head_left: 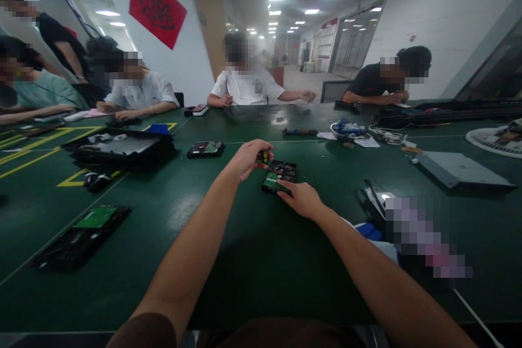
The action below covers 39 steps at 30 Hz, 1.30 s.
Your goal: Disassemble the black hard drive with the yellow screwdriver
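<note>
A hard drive [280, 173] with a green circuit board lies on the green table [228, 250] in front of me. My left hand [247, 159] is closed around a small black and yellow screwdriver [265, 156], held upright over the drive's far left corner. My right hand [302, 198] rests on the drive's near right edge, fingers pressed onto it and holding it down.
Another hard drive [206, 148] lies further back, a black tray [118, 147] at left, a dark board with a green panel [84, 235] near left. A grey flat case [460, 169] sits right, a bowl [346, 130] behind. Several people sit around the table.
</note>
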{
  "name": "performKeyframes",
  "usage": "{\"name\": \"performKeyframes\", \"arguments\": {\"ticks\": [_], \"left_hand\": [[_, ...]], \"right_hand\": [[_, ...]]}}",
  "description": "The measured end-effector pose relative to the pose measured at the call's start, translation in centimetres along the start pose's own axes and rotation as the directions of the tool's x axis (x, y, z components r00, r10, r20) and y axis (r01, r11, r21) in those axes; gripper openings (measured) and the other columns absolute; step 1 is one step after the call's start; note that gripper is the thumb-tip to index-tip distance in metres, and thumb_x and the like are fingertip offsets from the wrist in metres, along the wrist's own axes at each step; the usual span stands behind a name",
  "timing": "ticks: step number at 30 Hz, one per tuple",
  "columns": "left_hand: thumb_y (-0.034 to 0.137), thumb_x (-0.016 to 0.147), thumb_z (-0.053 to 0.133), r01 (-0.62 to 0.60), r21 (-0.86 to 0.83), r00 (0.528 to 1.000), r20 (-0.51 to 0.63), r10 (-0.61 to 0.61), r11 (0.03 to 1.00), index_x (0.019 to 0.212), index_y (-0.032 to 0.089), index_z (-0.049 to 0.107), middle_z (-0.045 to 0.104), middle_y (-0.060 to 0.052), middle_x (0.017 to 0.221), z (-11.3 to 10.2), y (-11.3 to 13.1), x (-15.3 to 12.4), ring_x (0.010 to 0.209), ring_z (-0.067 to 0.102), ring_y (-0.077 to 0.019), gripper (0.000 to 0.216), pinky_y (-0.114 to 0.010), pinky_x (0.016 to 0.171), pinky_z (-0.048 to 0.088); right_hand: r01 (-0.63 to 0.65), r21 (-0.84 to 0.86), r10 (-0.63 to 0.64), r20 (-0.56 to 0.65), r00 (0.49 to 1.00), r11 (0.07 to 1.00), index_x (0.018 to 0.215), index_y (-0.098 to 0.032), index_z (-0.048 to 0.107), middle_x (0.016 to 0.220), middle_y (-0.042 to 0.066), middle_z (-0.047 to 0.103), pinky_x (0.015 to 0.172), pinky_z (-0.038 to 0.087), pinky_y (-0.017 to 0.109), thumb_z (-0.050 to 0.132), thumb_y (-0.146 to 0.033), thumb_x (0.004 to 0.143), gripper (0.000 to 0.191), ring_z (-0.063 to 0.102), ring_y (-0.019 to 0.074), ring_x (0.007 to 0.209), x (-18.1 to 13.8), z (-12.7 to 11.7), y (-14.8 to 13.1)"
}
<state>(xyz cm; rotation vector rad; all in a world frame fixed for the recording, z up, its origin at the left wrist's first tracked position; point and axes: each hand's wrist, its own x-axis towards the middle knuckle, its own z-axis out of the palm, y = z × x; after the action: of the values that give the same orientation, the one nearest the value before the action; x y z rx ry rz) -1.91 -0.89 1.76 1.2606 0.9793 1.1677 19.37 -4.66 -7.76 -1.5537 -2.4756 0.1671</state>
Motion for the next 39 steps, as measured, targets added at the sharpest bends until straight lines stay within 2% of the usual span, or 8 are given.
{"name": "performKeyframes", "arguments": {"ticks": [4,11,16,19,26,31,35,39], "left_hand": [[0.035,0.077,0.067,0.003,-0.058,0.999,-0.036,-0.005,0.998,0.087,0.015,0.066,0.069,-0.011,0.085,-0.03,-0.24,0.30,0.079,0.066,-0.0207,0.023,-0.031,0.061,0.056],[0.034,0.078,0.064,-0.063,0.105,0.995,-0.072,0.071,0.992,0.081,0.014,0.073,0.066,-0.011,0.089,0.18,0.27,-0.08,0.081,0.061,-0.0185,0.022,-0.025,0.056,0.052],[0.034,0.079,0.065,0.012,-0.039,1.000,-0.019,-0.013,0.999,0.091,0.014,0.069,0.068,-0.011,0.084,0.05,0.08,0.03,0.077,0.064,-0.0192,0.023,-0.029,0.059,0.054],[0.033,0.078,0.066,0.041,-0.112,0.998,-0.038,-0.046,0.993,0.088,0.015,0.066,0.069,-0.012,0.084,-0.08,-0.14,0.27,0.078,0.067,-0.0213,0.021,-0.031,0.060,0.055],[0.035,0.079,0.064,-0.047,0.051,0.996,-0.078,0.051,0.998,0.082,0.014,0.073,0.066,-0.010,0.082,-0.06,0.24,0.04,0.076,0.062,-0.0186,0.023,-0.026,0.056,0.052],[0.036,0.079,0.066,-0.007,-0.003,0.999,-0.045,0.007,1.000,0.091,0.014,0.071,0.068,-0.010,0.083,-0.05,0.10,0.02,0.075,0.065,-0.0193,0.025,-0.029,0.059,0.054],[0.036,0.077,0.067,0.011,-0.067,0.997,-0.069,-0.015,0.998,0.091,0.015,0.066,0.070,-0.011,0.084,-0.08,-0.21,0.26,0.078,0.067,-0.0218,0.025,-0.032,0.061,0.055],[0.035,0.077,0.064,-0.057,0.034,0.994,-0.091,0.059,0.998,0.082,0.014,0.070,0.068,-0.011,0.086,-0.05,-0.14,0.18,0.079,0.064,-0.0199,0.022,-0.027,0.056,0.053]], "right_hand": [[0.001,0.011,-0.001,0.009,1.000,1.000,0.150,-0.036,0.051,0.125,0.007,0.073,0.090,0.052,0.038,0.041,-0.062,0.102,0.055,0.070,0.0274,0.106,-0.03,-0.13,-0.04],[-0.014,0.012,0.014,0.020,1.000,1.000,0.151,-0.036,0.050,0.126,0.007,0.072,0.092,0.052,0.039,0.041,-0.062,0.102,0.056,0.070,0.0275,0.108,-0.01,-0.12,-0.10],[-0.009,0.009,0.009,0.013,1.000,1.000,0.150,-0.036,0.051,0.123,0.007,0.073,0.092,0.052,0.039,0.041,-0.062,0.102,0.055,0.070,0.0278,0.107,0.03,0.05,0.00],[0.002,0.004,-0.002,-0.005,1.000,1.000,0.149,-0.036,0.051,0.123,0.007,0.073,0.090,0.053,0.039,0.042,-0.062,0.102,0.055,0.070,0.0278,0.106,0.03,0.11,0.04],[0.004,0.008,-0.004,-0.004,1.000,1.000,0.150,-0.036,0.051,0.123,0.007,0.073,0.088,0.053,0.038,0.040,-0.063,0.102,0.056,0.071,0.0278,0.105,-0.06,-0.08,-0.03],[-0.010,0.007,0.010,0.009,1.000,1.000,0.150,-0.036,0.051,0.123,0.007,0.073,0.088,0.053,0.038,0.041,-0.063,0.102,0.055,0.071,0.0277,0.104,-0.09,-0.26,-0.16],[-0.010,0.016,0.010,0.011,1.000,1.000,0.150,-0.036,0.050,0.124,0.007,0.073,0.090,0.053,0.038,0.042,-0.062,0.102,0.056,0.070,0.0273,0.106,-0.09,-0.26,-0.18],[-0.003,0.011,0.003,0.014,1.000,1.000,0.151,-0.036,0.049,0.122,0.007,0.074,0.089,0.053,0.038,0.041,-0.062,0.102,0.056,0.071,0.0271,0.104,-0.07,-0.23,-0.15]]}}
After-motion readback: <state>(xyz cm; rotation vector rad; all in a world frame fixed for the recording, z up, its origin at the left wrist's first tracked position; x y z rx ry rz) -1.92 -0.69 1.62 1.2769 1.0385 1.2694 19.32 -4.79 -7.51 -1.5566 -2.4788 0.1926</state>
